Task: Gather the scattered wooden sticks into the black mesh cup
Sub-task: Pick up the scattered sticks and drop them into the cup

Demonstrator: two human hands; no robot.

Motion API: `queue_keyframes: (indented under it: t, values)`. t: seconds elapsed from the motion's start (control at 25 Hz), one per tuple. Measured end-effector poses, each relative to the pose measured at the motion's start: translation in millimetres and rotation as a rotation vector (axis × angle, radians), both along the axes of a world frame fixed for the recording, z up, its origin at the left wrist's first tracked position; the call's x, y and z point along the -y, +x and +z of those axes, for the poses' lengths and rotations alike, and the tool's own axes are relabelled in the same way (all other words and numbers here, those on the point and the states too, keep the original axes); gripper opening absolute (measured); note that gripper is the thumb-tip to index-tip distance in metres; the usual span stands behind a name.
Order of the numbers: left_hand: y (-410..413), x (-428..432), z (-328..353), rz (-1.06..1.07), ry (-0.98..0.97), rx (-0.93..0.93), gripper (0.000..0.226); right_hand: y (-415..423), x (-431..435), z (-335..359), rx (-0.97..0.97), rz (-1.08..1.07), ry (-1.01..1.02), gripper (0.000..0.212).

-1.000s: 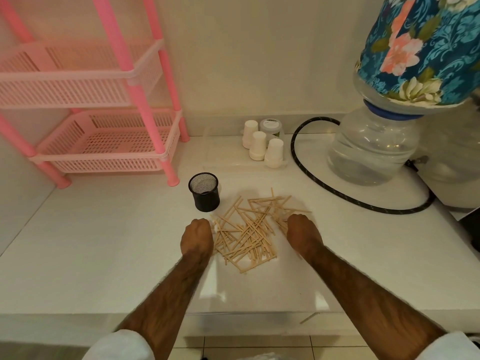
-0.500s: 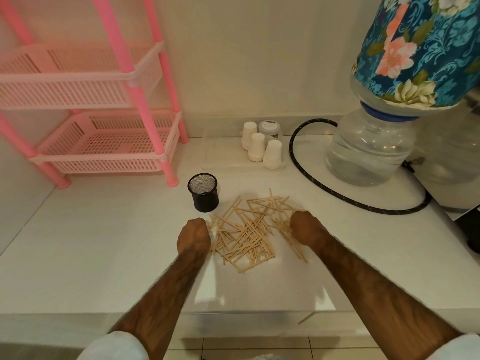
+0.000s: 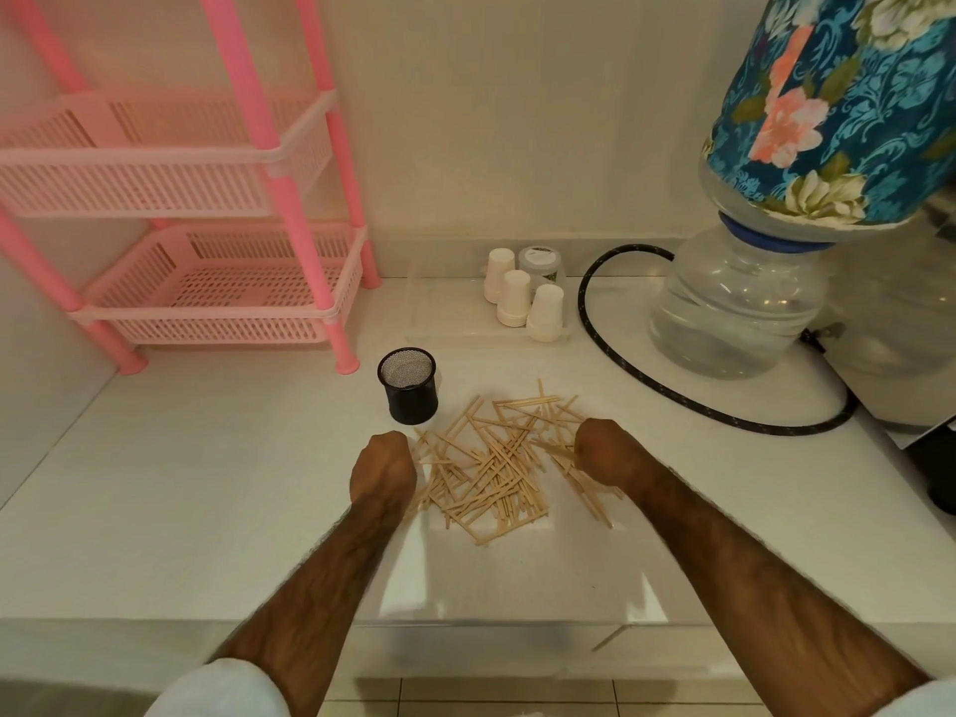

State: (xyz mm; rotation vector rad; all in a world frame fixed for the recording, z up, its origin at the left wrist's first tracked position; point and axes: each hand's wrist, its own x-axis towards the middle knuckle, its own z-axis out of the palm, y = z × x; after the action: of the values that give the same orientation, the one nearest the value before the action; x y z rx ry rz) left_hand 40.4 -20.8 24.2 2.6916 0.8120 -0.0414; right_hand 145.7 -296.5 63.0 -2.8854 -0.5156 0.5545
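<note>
While wooden sticks (image 3: 486,458) are lying loose, light, stiff | left hand (image 3: 383,465), right hand (image 3: 602,452) are bracketing pile, curled, grip unclear | black mesh cup (image 3: 408,385) is sitting empty | pinching bundles mid-length advised.

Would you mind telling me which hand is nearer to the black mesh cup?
Left. The left hand sits just below the black mesh cup, slightly to its left; the right hand is across the wooden sticks, farther right.

A white counter (image 3: 155,509) meets a plain cream wall (image 3: 491,106). A pink plastic shelf rack (image 3: 217,271) stands at the back left. Pale floor tiles (image 3: 465,698) show below the counter's front edge. Warm light glares softly off the counter's surface.
</note>
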Motion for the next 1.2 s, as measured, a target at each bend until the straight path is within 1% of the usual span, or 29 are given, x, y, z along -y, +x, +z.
queue_keyframes:
  t: [0.12, 0.2, 0.24, 0.32, 0.44, 0.52, 0.6, 0.68, 0.8, 0.92, 1.0, 1.2]
  values:
    - [1.3, -3.7, 6.2, 0.013, -0.028, 0.03, 0.019, 3.8, 1.0, 13.0, -0.054, -0.006, 0.048, 0.014]
    - [3.2, -7.5, 12.1, 0.006, -0.07, 0.058, 0.018, 4.8, 2.9, 23.4, -0.112, -0.016, 0.118, 0.011]
    - [4.0, -9.5, 16.1, 0.003, -0.106, 0.089, 0.017, 4.7, 3.4, 28.8, -0.134, -0.038, 0.165, 0.013]
    - [5.2, -12.9, 27.9, 0.018, -0.228, 0.188, 0.016, 4.5, 3.4, 37.4, -0.197, -0.119, 0.319, 0.018]
    - [6.8, -17.4, 50.7, 0.072, -0.421, 0.395, 0.026, 5.1, -3.8, 50.6, -0.302, -0.223, 0.617, 0.018]
    - [10.4, -22.8, 65.0, 0.129, -0.502, 0.529, 0.023, 7.8, -17.9, 60.1, -0.348, -0.262, 0.791, 0.017]
    - [16.9, -30.3, 78.2, 0.176, -0.571, 0.631, 0.018, 12.4, -38.0, 68.6, -0.374, -0.283, 0.922, 0.018]
    - [24.6, -37.6, 89.8, 0.196, -0.623, 0.693, 0.016, 18.0, -63.2, 76.7, -0.375, -0.269, 1.003, 0.018]
    - [38.4, -47.6, 102.6, 0.209, -0.686, 0.756, 0.015, 26.7, -104.6, 88.0, -0.353, -0.238, 1.067, 0.017]
    - [52.6, -53.9, 109.6, 0.199, -0.703, 0.793, 0.011, 34.8, -144.0, 96.6, -0.35, -0.193, 1.164, 0.014]
    - [61.3, -55.8, 110.9, 0.18, -0.713, 0.81, 0.013, 40.2, -166.7, 97.7, -0.337, -0.212, 1.242, 0.013]
    - [75.9, -59.7, 98.3, 0.151, -0.699, 0.76, 0.019, 48.0, -210.4, 81.8, -0.363, -0.274, 1.366, 0.012]
